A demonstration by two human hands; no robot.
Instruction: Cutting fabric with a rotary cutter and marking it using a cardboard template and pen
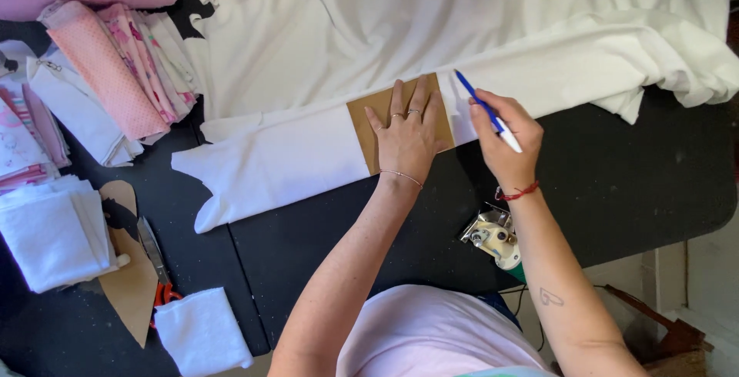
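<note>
My left hand [406,134] lies flat, fingers spread, pressing a brown cardboard pattern piece [364,120] onto a folded strip of white fabric [285,157] on the black table. My right hand [506,137] grips a blue and white pen [483,107], its tip touching the fabric just off the cardboard's upper right corner. A red string bracelet circles the right wrist, and a thin chain circles the left.
Folded pink and white fabrics [115,69] are stacked at the left. A white fabric pile [54,231], a brown paper pattern [131,284], orange-handled scissors [156,261] and a small white cloth [202,331] lie front left. A small cutting machine [493,237] sits at the table's [631,184] near edge.
</note>
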